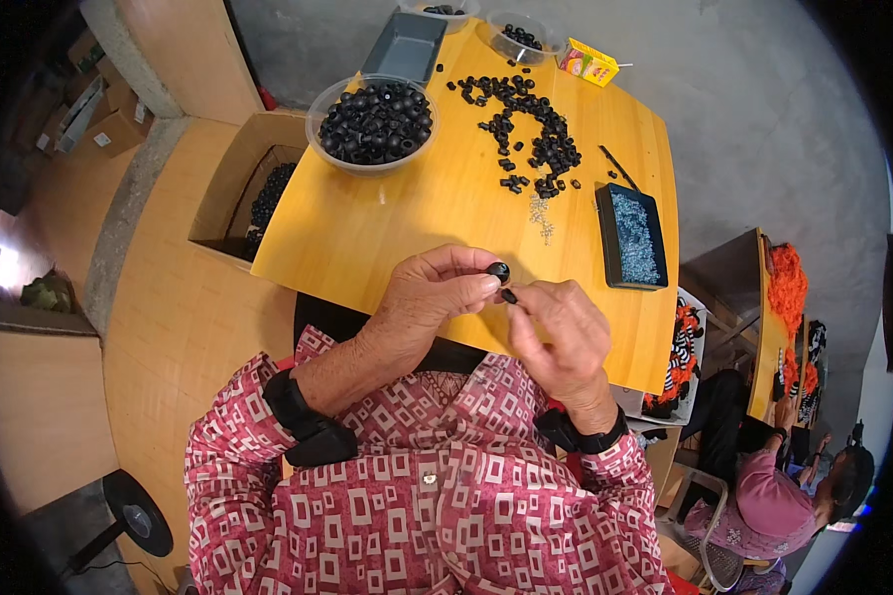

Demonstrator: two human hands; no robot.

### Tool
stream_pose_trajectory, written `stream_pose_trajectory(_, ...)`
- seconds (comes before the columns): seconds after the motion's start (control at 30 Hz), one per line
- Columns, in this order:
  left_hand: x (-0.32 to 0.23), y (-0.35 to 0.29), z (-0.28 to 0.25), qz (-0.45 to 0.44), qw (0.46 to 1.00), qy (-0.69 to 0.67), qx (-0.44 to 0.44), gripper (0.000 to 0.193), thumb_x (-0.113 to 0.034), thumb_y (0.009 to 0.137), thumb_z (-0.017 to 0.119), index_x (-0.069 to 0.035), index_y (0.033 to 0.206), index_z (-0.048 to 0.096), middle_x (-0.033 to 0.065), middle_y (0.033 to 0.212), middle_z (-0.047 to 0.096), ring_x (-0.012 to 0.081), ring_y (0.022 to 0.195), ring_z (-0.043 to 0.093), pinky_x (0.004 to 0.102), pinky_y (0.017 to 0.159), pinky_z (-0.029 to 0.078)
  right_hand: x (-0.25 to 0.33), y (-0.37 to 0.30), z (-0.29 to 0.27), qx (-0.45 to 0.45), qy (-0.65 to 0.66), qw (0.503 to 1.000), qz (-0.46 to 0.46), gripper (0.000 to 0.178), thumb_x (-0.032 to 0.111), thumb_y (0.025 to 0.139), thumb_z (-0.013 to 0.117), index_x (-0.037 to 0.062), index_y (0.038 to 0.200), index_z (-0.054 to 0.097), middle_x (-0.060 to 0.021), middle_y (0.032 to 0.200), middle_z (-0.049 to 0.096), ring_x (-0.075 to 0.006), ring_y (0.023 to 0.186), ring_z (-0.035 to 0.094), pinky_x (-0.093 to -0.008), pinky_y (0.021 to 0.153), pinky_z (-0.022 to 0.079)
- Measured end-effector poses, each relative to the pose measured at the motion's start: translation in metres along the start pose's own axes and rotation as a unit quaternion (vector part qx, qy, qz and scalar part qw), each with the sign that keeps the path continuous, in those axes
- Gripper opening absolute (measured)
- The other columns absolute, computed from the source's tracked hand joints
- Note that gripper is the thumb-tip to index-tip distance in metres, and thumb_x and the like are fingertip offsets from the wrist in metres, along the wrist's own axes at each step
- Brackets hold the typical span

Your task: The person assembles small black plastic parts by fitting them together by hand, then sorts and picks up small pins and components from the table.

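Just over the table's near edge, my left hand (pixel 432 293) pinches a round black plastic cap (pixel 499 270) between thumb and fingertips. My right hand (pixel 568 332) is close beside it, its thumb and forefinger closed on a small black plastic piece (pixel 509 296) just below the cap. Whether the two parts touch I cannot tell. Beyond my hands, many small black pieces (pixel 556 149) lie scattered on the wooden table (pixel 387 233), with a little heap of tiny silvery parts (pixel 540 210) nearer me. More tiny silvery parts (pixel 633 238) fill a black tray (pixel 605 248) on the right.
A clear bowl (pixel 318 149) heaped with round black caps stands left. Farther back are a grey tray (pixel 407 52), a tub (pixel 536 56) and a yellow box (pixel 588 63). An open carton (pixel 223 203) adjoins the table's left edge. A person (pixel 774 496) sits at right.
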State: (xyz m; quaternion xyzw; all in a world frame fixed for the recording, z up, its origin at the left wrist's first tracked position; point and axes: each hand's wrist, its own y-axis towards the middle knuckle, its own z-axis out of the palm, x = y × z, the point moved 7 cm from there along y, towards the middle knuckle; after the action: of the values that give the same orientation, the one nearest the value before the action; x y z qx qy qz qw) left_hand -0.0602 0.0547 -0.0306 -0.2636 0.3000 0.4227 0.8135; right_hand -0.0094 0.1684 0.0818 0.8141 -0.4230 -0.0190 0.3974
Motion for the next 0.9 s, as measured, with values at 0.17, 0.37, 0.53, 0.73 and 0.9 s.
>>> stream_pose_trajectory(0.17,-0.001,-0.004,0.007,-0.022,0.999,0.025,0.021,0.021,-0.009,0.091,0.063,-0.001,0.111,0.062,0.0058,0.102,0.067,0.0139,0.093,0.066,0.0224,0.08,0.053,-0.019,0.008,-0.013,0.009,0.059,0.995,0.084,0.018,-0.005,0.072,0.072,-0.0028,0.089,0.067,-0.0129,0.08,0.066,-0.0229,0.07,0.066,-0.0298,0.061,0.052)
stream_pose_trajectory(0.37,-0.001,-0.005,0.01,-0.017,0.999,0.044,0.022,0.023,-0.01,0.091,0.063,0.0,0.112,0.062,0.0072,0.103,0.067,0.0148,0.094,0.067,0.023,0.081,0.053,-0.034,0.003,-0.011,0.047,0.118,0.979,0.158,0.015,-0.003,0.077,0.07,-0.0007,0.091,0.068,-0.0112,0.082,0.067,-0.02,0.073,0.066,-0.028,0.064,0.051)
stream_pose_trajectory(0.53,0.003,-0.005,0.01,-0.02,0.998,0.044,0.037,0.024,-0.01,0.091,0.063,0.0,0.113,0.062,0.0079,0.104,0.067,0.0155,0.094,0.067,0.0237,0.081,0.053,-0.037,0.0,-0.008,0.064,0.133,0.973,0.177,0.014,-0.002,0.078,0.069,-0.0009,0.092,0.068,-0.0111,0.082,0.067,-0.0197,0.074,0.066,-0.0274,0.066,0.051)
stream_pose_trajectory(0.73,0.004,-0.005,0.011,-0.014,0.998,0.051,0.042,0.024,-0.01,0.091,0.063,0.0,0.113,0.062,0.008,0.104,0.067,0.0158,0.094,0.067,0.0241,0.08,0.053,-0.041,-0.004,-0.005,0.069,0.156,0.968,0.182,0.015,-0.002,0.078,0.07,-0.001,0.093,0.068,-0.0101,0.083,0.067,-0.0184,0.076,0.066,-0.0274,0.067,0.05)
stream_pose_trajectory(0.9,0.004,-0.006,0.011,-0.015,0.997,0.057,0.041,0.023,-0.01,0.091,0.062,-0.001,0.113,0.063,0.0078,0.104,0.067,0.0154,0.093,0.067,0.024,0.08,0.053,-0.039,-0.003,-0.005,0.074,0.163,0.965,0.192,0.014,-0.001,0.078,0.07,-0.0008,0.092,0.069,-0.0094,0.082,0.066,-0.017,0.074,0.064,-0.0269,0.065,0.049)
